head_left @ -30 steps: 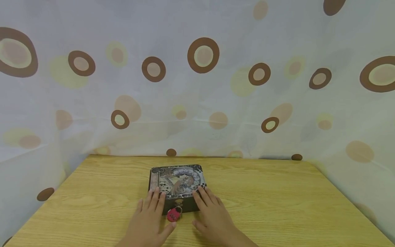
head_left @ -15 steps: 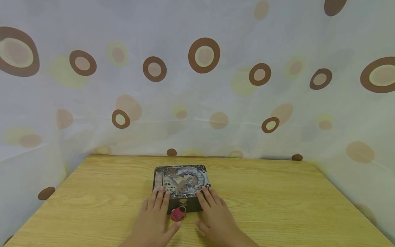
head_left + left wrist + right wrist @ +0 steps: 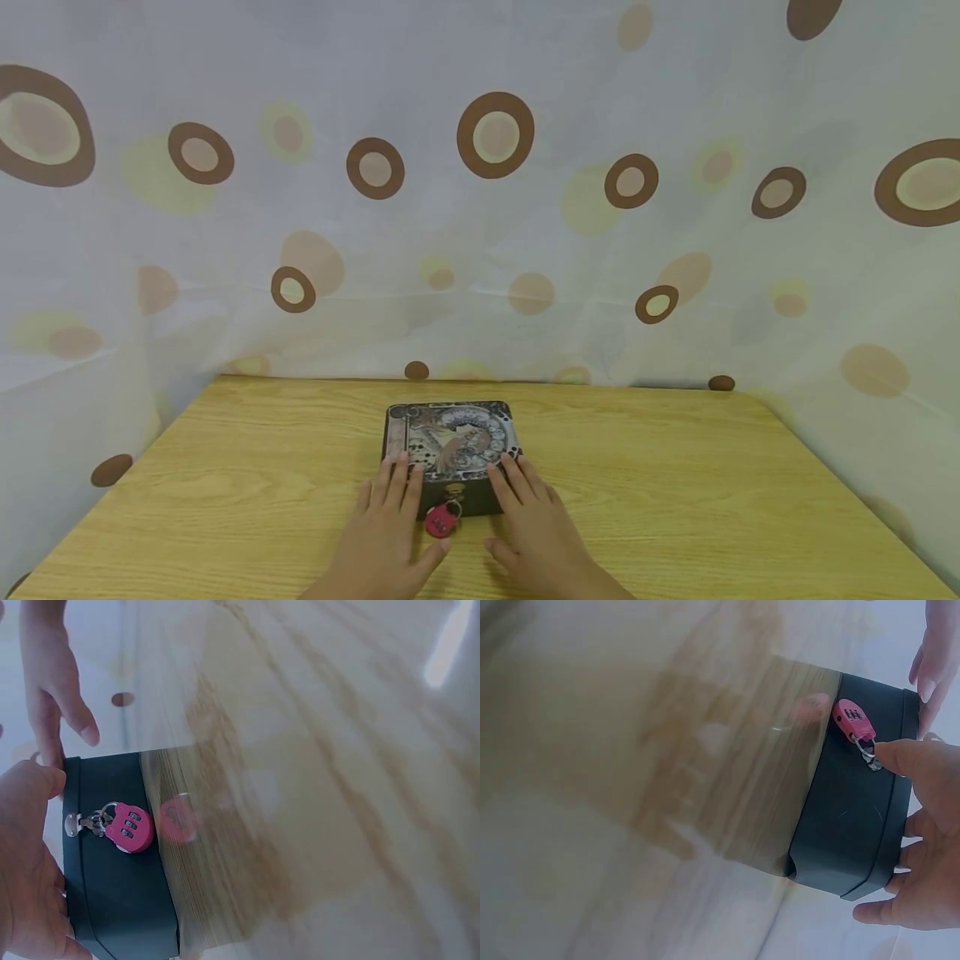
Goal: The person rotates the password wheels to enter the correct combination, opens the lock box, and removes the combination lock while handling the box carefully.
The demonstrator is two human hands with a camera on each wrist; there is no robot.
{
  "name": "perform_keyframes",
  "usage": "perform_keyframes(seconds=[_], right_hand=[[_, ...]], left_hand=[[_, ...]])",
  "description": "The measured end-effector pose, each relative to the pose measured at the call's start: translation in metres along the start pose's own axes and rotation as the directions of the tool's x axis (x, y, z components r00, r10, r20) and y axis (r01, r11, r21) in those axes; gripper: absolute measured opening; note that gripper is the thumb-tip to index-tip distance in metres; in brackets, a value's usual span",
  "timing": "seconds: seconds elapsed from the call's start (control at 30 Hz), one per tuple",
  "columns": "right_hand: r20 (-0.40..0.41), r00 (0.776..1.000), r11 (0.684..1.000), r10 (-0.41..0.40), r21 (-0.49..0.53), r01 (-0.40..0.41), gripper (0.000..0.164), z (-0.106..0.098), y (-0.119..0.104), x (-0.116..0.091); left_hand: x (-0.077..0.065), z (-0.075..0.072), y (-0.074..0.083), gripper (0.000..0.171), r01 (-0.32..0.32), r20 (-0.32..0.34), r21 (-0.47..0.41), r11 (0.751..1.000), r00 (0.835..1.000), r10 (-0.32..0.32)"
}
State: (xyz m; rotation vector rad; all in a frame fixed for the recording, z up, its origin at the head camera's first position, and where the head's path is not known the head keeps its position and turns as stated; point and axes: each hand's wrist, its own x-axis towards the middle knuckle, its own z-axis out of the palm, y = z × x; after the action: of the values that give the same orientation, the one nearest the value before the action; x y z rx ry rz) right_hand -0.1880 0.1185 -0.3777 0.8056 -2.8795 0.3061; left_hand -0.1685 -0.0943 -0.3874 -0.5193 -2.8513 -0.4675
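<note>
Left hand [image 3: 382,533]: Fingers extended and a little spread rest on the front left corner of a dark box [image 3: 480,498]; they grip nothing, and the thumb lies near the padlock [image 3: 441,522].
Right hand [image 3: 536,525]: A near mirror of its partner, fingers straight across the front right edge of the printed lid [image 3: 453,437], thumb free, nothing grasped. How hard either hand presses cannot be told.
Box: Sits on the table between the two hands, front toward the person, lid down; it has slid to the person's right over the last second, both hands travelling with it.
Padlock: Pink-red, hanging by its shackle from the metal clasp [image 3: 455,492] at the middle of the front, and carried along with the box. Three dials show in the left wrist view, their digits too small to read.
What the shift means: By all appearances a change of place alone; the lid remains down and the padlock on the clasp, so the fastening looks unaltered.
Table [image 3: 660,492]: Yellow wood grain, bare to both sides of the box.
Backdrop [image 3: 480,233]: A pale sheet printed with brown rings and tan and yellow spots rises behind the far edge.
</note>
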Motion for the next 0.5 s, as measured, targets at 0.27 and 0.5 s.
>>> perform_keyframes(seconds=[0.27, 0.5], right_hand=[[-0.026, 1.000, 1.000, -0.001, 0.003, 0.001, 0.076, -0.0001, 0.0036, -0.0034], [-0.038, 0.999, 1.000, 0.001, 0.026, 0.000, 0.076, 0.0005, 0.0078, -0.0056]], left_hand=[[0.0017, 0.0009, 0.0035, 0.084, -0.015, 0.001, 0.003, 1.000, 1.000, 0.015], [0.0037, 0.0020, 0.0059, 0.083, -0.020, 0.003, 0.008, 1.000, 1.000, 0.020]])
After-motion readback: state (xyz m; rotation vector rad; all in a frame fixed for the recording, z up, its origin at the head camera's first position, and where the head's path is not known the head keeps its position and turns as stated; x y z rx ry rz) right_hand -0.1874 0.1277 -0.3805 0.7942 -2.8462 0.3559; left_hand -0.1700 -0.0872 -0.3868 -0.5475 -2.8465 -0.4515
